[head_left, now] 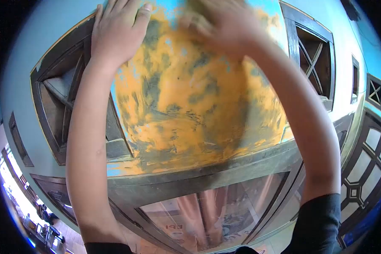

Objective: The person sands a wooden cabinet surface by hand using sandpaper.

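Observation:
Both arms reach up to a wall patch smeared with orange and dark grey over light blue paint. My left hand lies flat at the patch's upper left, beside the dark wooden window frame, thumb apart from the fingers. Some of its fingertips run past the top of the view. My right hand is at the upper middle of the patch, blurred by motion. Its fingers are smeared, so whether anything lies under them cannot be made out.
A second window frame with crossed bars is at the right. Below the patch runs a wooden beam above a glass pane with brownish curtains behind it. A panelled door stands far right. Bright daylight enters at lower left.

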Available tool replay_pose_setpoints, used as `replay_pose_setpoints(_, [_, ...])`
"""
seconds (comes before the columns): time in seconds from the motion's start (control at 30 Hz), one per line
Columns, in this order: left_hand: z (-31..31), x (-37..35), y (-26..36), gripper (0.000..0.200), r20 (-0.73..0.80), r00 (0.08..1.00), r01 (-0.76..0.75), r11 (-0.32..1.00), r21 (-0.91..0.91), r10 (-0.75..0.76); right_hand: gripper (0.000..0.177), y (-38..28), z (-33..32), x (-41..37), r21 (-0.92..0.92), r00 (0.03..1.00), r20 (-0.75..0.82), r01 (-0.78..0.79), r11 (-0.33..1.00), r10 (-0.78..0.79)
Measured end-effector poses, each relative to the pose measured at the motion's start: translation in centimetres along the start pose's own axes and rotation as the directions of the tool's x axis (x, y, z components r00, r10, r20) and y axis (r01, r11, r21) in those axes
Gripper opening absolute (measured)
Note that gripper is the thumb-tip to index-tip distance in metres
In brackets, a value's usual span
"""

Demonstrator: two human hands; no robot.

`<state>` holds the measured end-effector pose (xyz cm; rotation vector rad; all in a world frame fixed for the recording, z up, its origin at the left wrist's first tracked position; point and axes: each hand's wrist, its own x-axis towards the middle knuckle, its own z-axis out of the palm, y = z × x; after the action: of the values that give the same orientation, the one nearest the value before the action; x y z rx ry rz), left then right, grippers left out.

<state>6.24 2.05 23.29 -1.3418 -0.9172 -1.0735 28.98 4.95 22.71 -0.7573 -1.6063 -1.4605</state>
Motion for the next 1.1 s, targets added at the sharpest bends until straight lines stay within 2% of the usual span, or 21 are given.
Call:
replay_pose_setpoints(0.03, [-0.1, -0.1, 0.1, 0.057, -0.008, 1.000, 0.009, 1.000, 0.001, -0.009, 0.079, -1.1, 0.7, -1.0, -0.023, 0.985, 0.013, 0.175, 0.984, -0.174])
replay_pose_setpoints(0.07, [-0.1, -0.1, -0.1, 0.057, -0.010, 1.000, 0.016, 1.000, 0.009, -0.016, 0.079, 0.4, 2.6, -0.8, -0.286, 0.965, -0.109, 0.200, 0.937, -0.239])
replay_pose_setpoints(0.13, [0.2, 0.0, -0.2, 0.057, 0.006, 1.000, 0.010, 1.000, 0.016, -0.010, 0.079, 2.7, 1.3, 0.4, -0.215, 0.990, -0.144, -0.031, 0.976, 0.000])
replay_pose_setpoints(0.17, [0.3, 0.0, -0.1, 0.057, 0.009, 1.000, 0.004, 1.000, 0.013, -0.004, 0.078, 3.5, -1.2, 1.6, 0.084, 0.959, 0.019, -0.282, 0.956, 0.282])
replay_pose_setpoints(0.2, [0.4, 0.0, -0.1, 0.057, 0.010, 1.000, 0.002, 1.000, 0.010, -0.003, 0.077, 4.7, -1.4, 2.5, 0.064, 0.945, -0.073, -0.315, 0.947, 0.319])
replay_pose_setpoints(0.3, [0.2, -0.1, -0.2, 0.057, 0.017, 1.000, 0.008, 0.999, 0.035, -0.008, 0.076, 2.3, 0.6, 2.2, 0.126, 0.967, -0.109, -0.218, 0.968, 0.232])
replay_pose_setpoints(0.37, [0.1, -0.2, -0.1, 0.057, 0.029, 1.000, 0.007, 0.999, 0.034, -0.008, 0.079, -2.1, 1.8, -0.1, 0.036, 0.975, -0.175, 0.147, 0.988, -0.139])
replay_pose_setpoints(0.43, [-0.2, -0.3, -0.1, 0.057, 0.035, 0.999, 0.013, 1.000, 0.017, -0.013, 0.076, -0.7, 0.4, 0.0, 0.042, 0.978, -0.061, 0.205, 0.978, -0.202])
replay_pose_setpoints(0.5, [0.0, -0.6, 0.1, 0.057, 0.034, 0.999, 0.014, 0.999, 0.040, -0.015, 0.074, 1.5, -2.2, 0.6, 0.168, 0.995, 0.038, -0.100, 0.981, 0.095])
replay_pose_setpoints(0.53, [0.1, -0.8, 0.1, 0.057, 0.036, 0.999, 0.020, 0.998, 0.051, -0.022, 0.074, 3.8, -1.8, 1.6, 0.247, 0.954, 0.047, -0.299, 0.922, 0.297])
replay_pose_setpoints(0.57, [0.1, -1.0, 0.1, 0.057, 0.033, 0.999, 0.018, 0.999, 0.045, -0.019, 0.073, 5.2, -1.1, 1.7, 0.086, 0.931, -0.028, -0.360, 0.929, 0.364])
replay_pose_setpoints(0.63, [0.0, -1.1, 0.1, 0.057, 0.027, 1.000, 0.013, 0.999, 0.039, -0.014, 0.072, 2.7, -0.3, 1.8, 0.092, 0.930, -0.030, -0.362, 0.928, 0.365])
replay_pose_setpoints(0.67, [0.0, -1.3, 0.2, 0.057, 0.031, 0.999, 0.013, 0.999, 0.044, -0.015, 0.071, 0.9, 0.5, 0.6, 0.105, 0.985, -0.048, -0.161, 0.981, 0.167])
replay_pose_setpoints(0.7, [-0.1, -1.3, 0.2, 0.058, 0.035, 0.999, 0.012, 0.999, 0.049, -0.013, 0.070, -0.4, 0.8, -0.5, 0.115, 0.997, -0.071, 0.045, 0.992, -0.037])
replay_pose_setpoints(0.8, [0.2, -1.3, -0.1, 0.058, 0.018, 1.000, -0.001, 0.996, 0.085, 0.000, 0.070, -0.6, -0.3, -1.2, 0.099, 0.952, -0.038, 0.306, 0.947, -0.303])
replay_pose_setpoints(0.83, [0.4, -1.3, -0.1, 0.058, 0.010, 1.000, -0.012, 0.996, 0.092, 0.011, 0.070, 0.7, -0.8, -0.8, 0.101, 0.995, -0.027, 0.103, 0.990, -0.101])
replay_pose_setpoints(0.87, [0.3, -1.2, 0.0, 0.058, 0.010, 1.000, -0.007, 0.996, 0.090, 0.006, 0.071, 2.5, -1.3, 0.4, 0.100, 0.995, -0.019, -0.097, 0.990, 0.099])
replay_pose_setpoints(0.9, [0.2, -1.4, 0.1, 0.058, 0.017, 1.000, -0.002, 0.996, 0.086, 0.001, 0.071, 3.2, -1.7, 0.9, 0.098, 0.955, -0.005, -0.294, 0.951, 0.296])
replay_pose_setpoints(1.0, [0.2, -1.6, 0.3, 0.059, 0.015, 1.000, 0.001, 0.994, 0.108, -0.003, 0.072, 1.9, -0.3, 0.7, 0.118, 0.951, -0.034, -0.302, 0.946, 0.308])
replay_pose_setpoints(1.03, [0.3, -1.7, 0.2, 0.059, 0.015, 1.000, 0.000, 0.993, 0.118, -0.002, 0.071, 0.3, -0.5, -0.1, 0.107, 0.985, 0.019, -0.171, 0.979, 0.170])
replay_pose_setpoints(1.1, [0.6, -1.5, -0.2, 0.060, 0.015, 1.000, -0.009, 0.994, 0.109, 0.008, 0.072, -1.3, -0.3, -1.8, 0.044, 0.983, -0.024, 0.183, 0.982, -0.182])
